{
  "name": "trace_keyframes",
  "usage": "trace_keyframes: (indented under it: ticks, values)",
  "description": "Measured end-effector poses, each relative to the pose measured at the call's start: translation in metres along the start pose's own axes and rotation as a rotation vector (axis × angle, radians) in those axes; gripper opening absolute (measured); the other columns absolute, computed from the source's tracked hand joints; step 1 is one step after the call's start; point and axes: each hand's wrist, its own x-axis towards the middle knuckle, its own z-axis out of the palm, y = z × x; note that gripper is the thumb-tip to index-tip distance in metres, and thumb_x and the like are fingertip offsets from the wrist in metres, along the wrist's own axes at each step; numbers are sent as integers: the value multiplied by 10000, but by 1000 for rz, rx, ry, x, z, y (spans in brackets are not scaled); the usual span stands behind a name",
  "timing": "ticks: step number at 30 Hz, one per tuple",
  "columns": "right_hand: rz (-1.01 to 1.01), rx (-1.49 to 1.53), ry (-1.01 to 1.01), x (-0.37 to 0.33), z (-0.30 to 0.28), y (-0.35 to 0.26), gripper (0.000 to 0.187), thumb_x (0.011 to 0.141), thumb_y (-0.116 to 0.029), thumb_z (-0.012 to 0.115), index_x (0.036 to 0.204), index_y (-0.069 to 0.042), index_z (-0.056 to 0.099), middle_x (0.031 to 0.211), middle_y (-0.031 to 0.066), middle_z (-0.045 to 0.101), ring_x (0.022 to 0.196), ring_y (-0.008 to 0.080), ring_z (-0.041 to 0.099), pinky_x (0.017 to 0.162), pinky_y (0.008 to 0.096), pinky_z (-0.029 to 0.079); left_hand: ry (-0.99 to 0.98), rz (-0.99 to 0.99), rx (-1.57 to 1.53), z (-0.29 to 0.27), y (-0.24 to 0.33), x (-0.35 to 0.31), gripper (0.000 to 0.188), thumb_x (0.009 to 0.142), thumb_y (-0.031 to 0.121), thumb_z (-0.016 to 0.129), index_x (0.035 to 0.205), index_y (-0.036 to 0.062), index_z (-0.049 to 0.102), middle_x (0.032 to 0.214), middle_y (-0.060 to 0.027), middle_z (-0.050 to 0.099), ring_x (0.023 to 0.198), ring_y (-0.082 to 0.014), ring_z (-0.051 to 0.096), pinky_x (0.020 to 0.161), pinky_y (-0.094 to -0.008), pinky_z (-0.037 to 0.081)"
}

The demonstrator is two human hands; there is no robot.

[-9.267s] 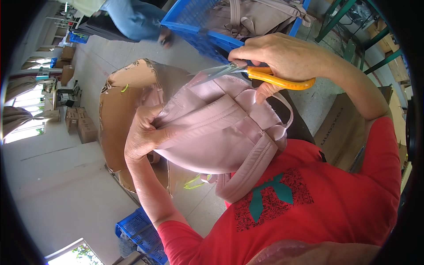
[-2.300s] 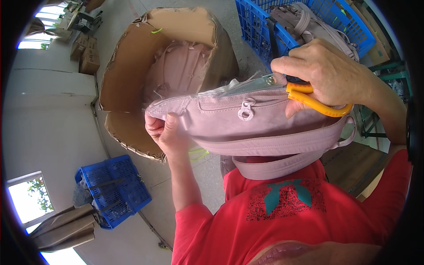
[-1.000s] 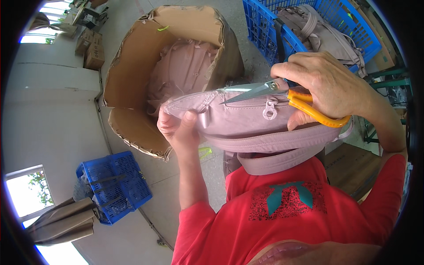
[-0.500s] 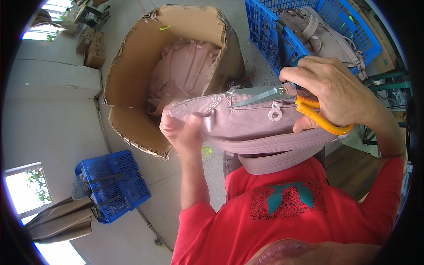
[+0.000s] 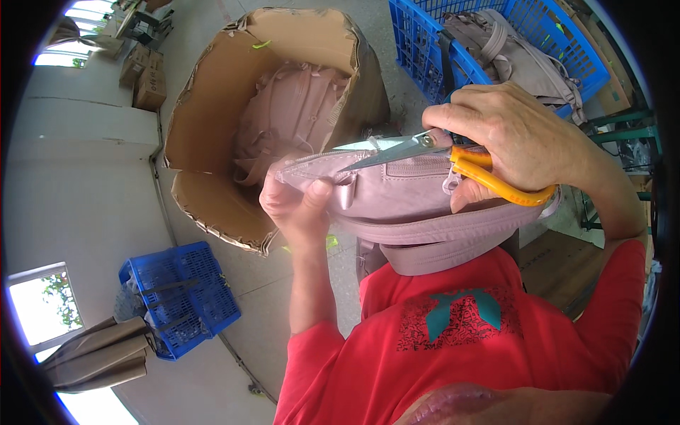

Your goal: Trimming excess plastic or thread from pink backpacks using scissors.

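Observation:
My left hand (image 5: 296, 202) pinches the left end of a pale pink fabric bag (image 5: 404, 191), thumb beside a small loop of ribbon. Frayed threads show along the bag's upper seam. In my right hand (image 5: 513, 138) is a pair of scissors (image 5: 414, 147) with orange-yellow handle grips. Its blades are spread and point left, one over the bag's face and the other behind its upper edge, close to the frayed seam. A pink zipper pull (image 5: 452, 183) hangs just below the handles. The bag's straps droop toward my red shirt.
Beyond the bag stands a large open cardboard box (image 5: 212, 120) with pink bags inside. A blue plastic crate (image 5: 418, 53) at the far right holds more of them. Another blue crate (image 5: 188, 297) is by the left wall. Small cartons (image 5: 150, 85) sit farther back.
My right hand has moved the scissors left along the bag's upper edge. The blades have spread apart and now reach nearer my left hand, which still grips the bag's end.

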Motion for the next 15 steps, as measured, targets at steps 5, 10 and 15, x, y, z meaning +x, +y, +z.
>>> trace_keyframes:
  ticks: [5,10,15]
  values:
    - [-14,34,4,1,6,1,450,641,-396,724,759,-40,476,553,107,493,543,307,534,512,382,403,2,-21,-6,3,0,0,396,653,118,769,945,-23,543,822,-62,606,739,-140,576,710,-262,468]
    - [-9,61,60,-1,9,2,416,670,-360,711,753,-27,476,567,123,512,524,317,526,475,350,405,-53,-36,11,-4,-4,3,359,684,93,732,969,-17,544,873,-92,610,780,-156,581,745,-284,471]
    - [58,104,-19,-10,10,12,519,582,-364,765,884,-24,515,609,66,463,500,188,472,484,277,403,-53,-44,41,1,-4,5,378,693,102,733,994,-32,548,861,-60,609,778,-123,558,736,-248,440]
